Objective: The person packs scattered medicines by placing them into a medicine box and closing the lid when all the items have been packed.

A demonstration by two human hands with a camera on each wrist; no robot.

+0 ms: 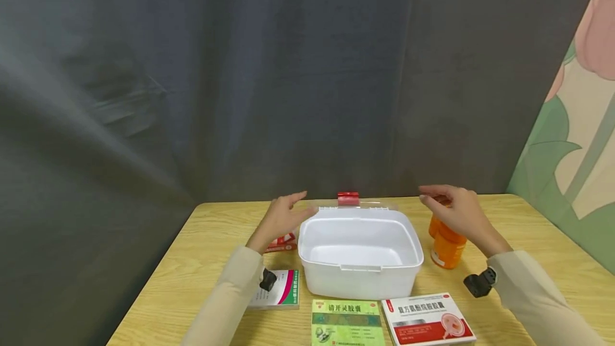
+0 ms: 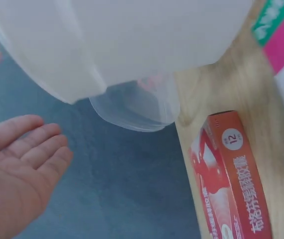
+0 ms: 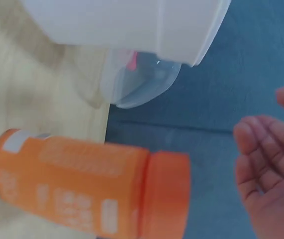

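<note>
A white plastic box (image 1: 355, 284) stands on the table with its top uncovered. Its clear lid (image 2: 137, 107) hangs back behind it, a red latch (image 1: 348, 199) at the edge. My left hand (image 1: 282, 219) hovers by the box's left rear corner, fingers extended and holding nothing. Below it lies a red and white medicine box (image 2: 241, 179). On the other side, my right hand (image 1: 458, 213) is raised near two orange bottles (image 1: 449, 247), partly covering them in the head view. In the right wrist view its fingers are loosely bent, apart from the nearer bottle (image 3: 82, 181).
In front of the white box lie a green medicine box (image 1: 347, 322) and a red and white carton (image 1: 428, 319). A white, pink and green carton (image 1: 283, 290) lies at left, partly behind the left forearm. A dark curtain (image 1: 307, 79) hangs behind the wooden table (image 1: 192, 260).
</note>
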